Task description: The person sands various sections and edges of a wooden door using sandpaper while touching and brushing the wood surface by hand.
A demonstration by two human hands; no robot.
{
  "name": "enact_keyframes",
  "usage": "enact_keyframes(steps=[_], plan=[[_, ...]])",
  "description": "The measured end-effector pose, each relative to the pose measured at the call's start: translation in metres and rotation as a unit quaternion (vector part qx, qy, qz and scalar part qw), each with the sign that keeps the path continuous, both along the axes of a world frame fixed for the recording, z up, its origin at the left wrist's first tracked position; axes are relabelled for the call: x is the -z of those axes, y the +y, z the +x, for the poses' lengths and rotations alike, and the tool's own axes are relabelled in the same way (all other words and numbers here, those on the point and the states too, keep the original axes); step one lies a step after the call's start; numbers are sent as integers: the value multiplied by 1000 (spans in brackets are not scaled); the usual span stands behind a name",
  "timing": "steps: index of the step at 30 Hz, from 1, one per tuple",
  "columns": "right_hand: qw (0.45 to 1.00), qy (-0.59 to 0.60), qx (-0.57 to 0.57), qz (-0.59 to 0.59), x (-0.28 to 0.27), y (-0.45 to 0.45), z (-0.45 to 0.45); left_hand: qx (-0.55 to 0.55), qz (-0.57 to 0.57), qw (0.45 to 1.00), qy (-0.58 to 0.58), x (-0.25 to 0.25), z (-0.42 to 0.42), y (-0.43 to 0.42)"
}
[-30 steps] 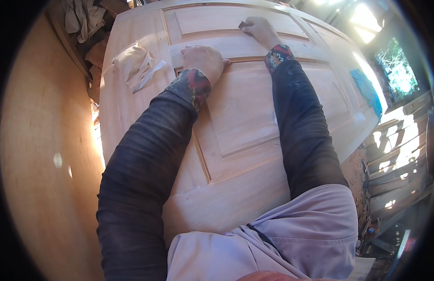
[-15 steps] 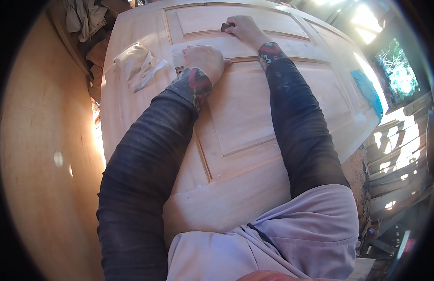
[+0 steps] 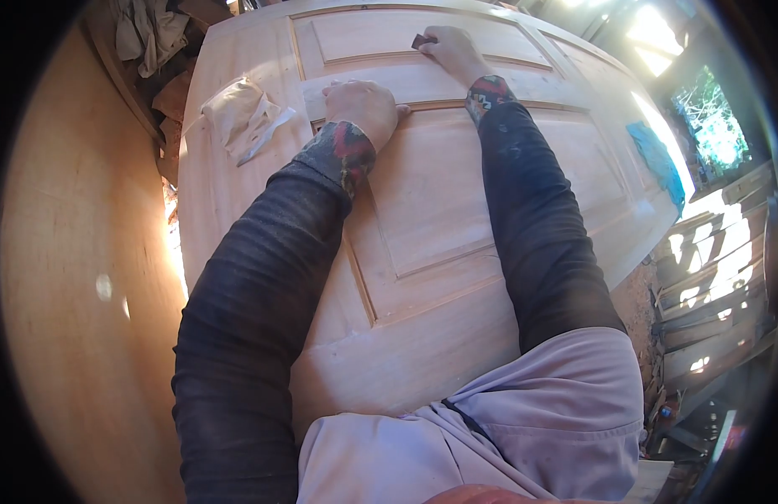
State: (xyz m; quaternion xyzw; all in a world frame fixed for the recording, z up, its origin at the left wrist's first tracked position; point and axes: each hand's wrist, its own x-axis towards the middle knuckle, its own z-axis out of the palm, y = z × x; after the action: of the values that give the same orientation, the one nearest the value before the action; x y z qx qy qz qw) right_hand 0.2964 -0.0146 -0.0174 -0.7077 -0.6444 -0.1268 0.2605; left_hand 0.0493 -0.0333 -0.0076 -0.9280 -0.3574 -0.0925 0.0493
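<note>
One small dark brown piece [image 3: 419, 41] is held by the right hand [image 3: 456, 55], pinched between narrowly closed fingers, above the upper panel [image 3: 355, 40] of the wooden door [image 3: 414, 370]. The left hand [image 3: 361, 109] is rested on the same door, nearer to the body, with its back turned up; its fingers are half curled, and its thumb is stretched to the side, just beside the edge of the middle panel [image 3: 439, 197]. Whether something is kept under this palm cannot be told. Both wrists are covered by patterned cuffs, and the arms by dark sleeves [image 3: 254, 277]. Both panels are enclosed by the frame of the door, with narrow mouldings around them. To the left of the left hand, a crumpled pale cloth [image 3: 232, 111] is laid on the door, and a white strip [image 3: 267, 137] is seen against it. On the far right side, near the door's edge, a blue sheet [image 3: 657, 164] is spread. Outside the door, a large wooden board [image 3: 78, 252] is placed at the left, hanging fabric [image 3: 145, 35] is seen at the upper left, and at the right, planks [image 3: 708, 323] are lit by patches of sun.
</note>
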Motion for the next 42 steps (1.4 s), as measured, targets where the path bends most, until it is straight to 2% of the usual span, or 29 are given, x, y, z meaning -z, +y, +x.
enact_keyframes(steps=[3, 6, 7, 10, 12, 15, 18, 22, 25, 28, 30, 33, 36, 40, 42], plan=[[997, 30, 52, 41, 17, -7, 52, -3, -13, 1000, 9, -4, -2, 0], [980, 19, 198, 26, 14, -27, 67, -9, -1, 1000, 13, -3, 1, -1], [976, 15, 217, 16, 13, -26, 61, -10, 1, 1000, 14, -3, 1, -1], [995, 76, 59, -3, 10, -6, 33, -6, -9, 1000, 9, -1, 2, 1], [996, 14, -91, -5, 4, 7, -9, 0, -11, 1000, 0, -1, 1, 2], [989, 37, -135, -46, -6, 17, -59, 11, -6, 1000, -4, -3, -1, 0], [998, -14, -66, 5, -2, 9, -25, 12, -10, 1000, 0, -3, -2, 2], [990, 25, 139, 10, 10, -24, 54, 9, 4, 1000, 7, -1, -1, 2], [968, -2, 252, 17, 14, -28, 68, -2, 10, 1000, 7, 0, 1, 2], [995, 35, 92, 10, 6, -17, 41, 2, 13, 1000, -2, 0, 0, 0], [999, 15, -32, -6, -1, -6, 10, 10, 7, 1000, -8, -1, 0, 1], [995, 1, -83, -60, -5, 12, -18, 17, -2, 1000, -11, -1, -2, 1], [1000, -16, 5, 3, 2, 1, 11, 11, 12, 1000, -12, -1, -3, 1], [960, -63, 274, 0, 15, -18, 74, 12, 29, 999, -7, 2, 1, 1], [973, -45, 222, 44, 3, -21, 61, 0, 30, 1000, -3, 6, 1, 4]])
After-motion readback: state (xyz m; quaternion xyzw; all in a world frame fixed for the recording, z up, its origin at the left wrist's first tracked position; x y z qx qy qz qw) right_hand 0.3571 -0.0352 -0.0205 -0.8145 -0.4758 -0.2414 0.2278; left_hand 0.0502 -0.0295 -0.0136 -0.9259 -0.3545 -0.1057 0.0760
